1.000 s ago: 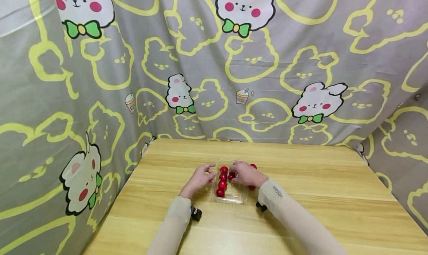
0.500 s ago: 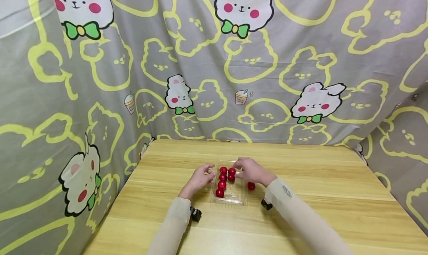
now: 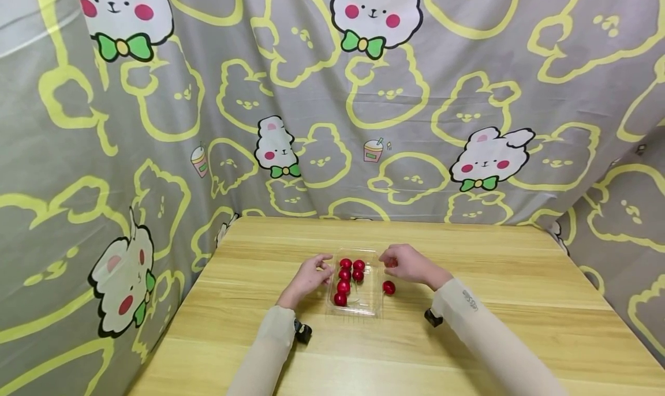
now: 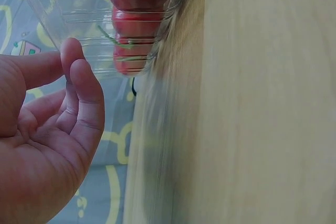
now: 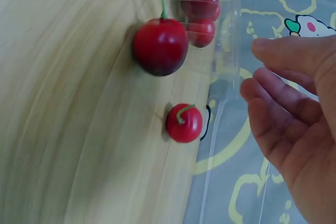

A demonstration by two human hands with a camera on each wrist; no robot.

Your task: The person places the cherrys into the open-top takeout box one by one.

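Observation:
My left hand (image 3: 312,273) rests at the left rim of a clear plastic box (image 3: 370,312), its loosely bent fingers (image 4: 86,95) overlapping the rim in the left wrist view. Inside the box red cherries (image 3: 343,287) with green stems stand in a left column of several and a right column of two. On the right, my right hand (image 3: 410,264) hovers with thumb and fingers apart and nothing between them. Partly hidden beneath it is a cherry (image 5: 184,124) on the table. A nearer cherry (image 3: 389,287) lies beside the box's right wall.
The box stands near the middle of a light wooden table (image 3: 478,257). A grey curtain (image 3: 322,205) with cartoon bears and rabbits hangs behind the table and along its sides.
My right hand has let go of a cherry in the box's right column, then moved right, out over the cherry on the table. My left hand stays at the left rim.

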